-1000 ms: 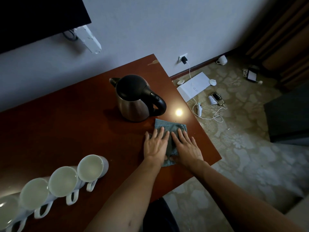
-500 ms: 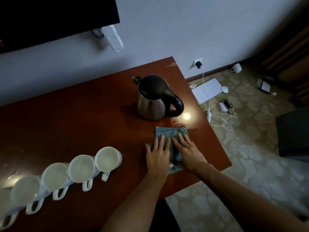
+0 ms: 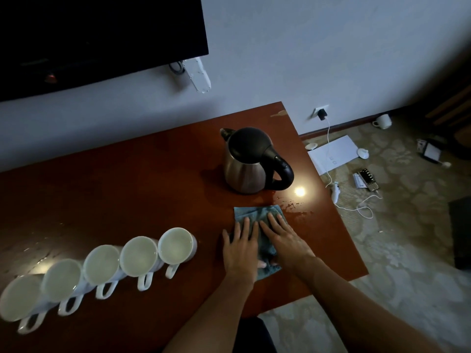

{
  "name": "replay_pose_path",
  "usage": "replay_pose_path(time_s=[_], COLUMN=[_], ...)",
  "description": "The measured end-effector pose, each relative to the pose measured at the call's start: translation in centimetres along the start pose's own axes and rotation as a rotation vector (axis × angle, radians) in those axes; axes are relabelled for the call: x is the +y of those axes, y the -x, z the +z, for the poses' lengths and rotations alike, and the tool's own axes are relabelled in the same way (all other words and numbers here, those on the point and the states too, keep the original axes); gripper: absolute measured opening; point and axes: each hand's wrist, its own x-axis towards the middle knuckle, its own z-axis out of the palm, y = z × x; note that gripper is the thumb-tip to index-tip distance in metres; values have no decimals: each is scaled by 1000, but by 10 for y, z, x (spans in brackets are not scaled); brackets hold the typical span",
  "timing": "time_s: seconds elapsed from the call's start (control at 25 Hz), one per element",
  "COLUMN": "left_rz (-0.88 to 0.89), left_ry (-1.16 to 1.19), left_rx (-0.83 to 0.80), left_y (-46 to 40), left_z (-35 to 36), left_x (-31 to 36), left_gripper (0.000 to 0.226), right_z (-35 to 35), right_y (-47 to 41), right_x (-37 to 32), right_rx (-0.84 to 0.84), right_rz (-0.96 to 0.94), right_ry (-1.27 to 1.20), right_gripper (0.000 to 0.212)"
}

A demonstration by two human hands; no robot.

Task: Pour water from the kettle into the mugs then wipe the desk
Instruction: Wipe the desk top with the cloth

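On the reddish-brown desk [image 3: 127, 179] both of the person's hands lie flat on a blue-green cloth [image 3: 257, 215] near the desk's right front corner. The left hand [image 3: 240, 250] rests palm down with its fingers straight and slightly spread, covering the cloth's left side; the right hand [image 3: 285, 238] lies just beside it, fingers also straight and pointing toward the kettle, pressing the cloth's right half — neither hand curls round anything. A strip of cloth shows between the two hands and a crumpled edge sticks out below the wrists. The kettle [image 3: 251, 161], steel-bodied with a black lid and black handle, stands upright just beyond the cloth, its spout turned toward the wall and its handle toward the desk's right edge. Between kettle and cloth, and off to the cloth's right, a thin patch of spilled water [image 3: 295, 207] glistens beside a bright light reflection. Five white mugs [image 3: 139, 253] stand in a touching diagonal row from the left front edge up toward the cloth, handles facing the person; pale liquid seems to fill them, though the dim light makes the level hard to judge. More wet streaks [image 3: 38, 253] shine behind the leftmost mugs. On the carpet right of the desk lie a white sheet [image 3: 334, 154], a white cable [image 3: 356, 205] and another white mug [image 3: 382, 121] by the wall.
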Motion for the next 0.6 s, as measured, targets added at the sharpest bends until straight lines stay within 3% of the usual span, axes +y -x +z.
replay_pose_path(time_s=[0.6], left_rz=[114], left_ry=[-119], left_rx=[-66], left_y=[-22], left_z=[-8], left_x=[34], left_gripper=[113], right_z=[-2], right_y=[18], right_x=[33], right_rx=[38], right_rz=[122], right_ry=[-56], right_gripper=[115])
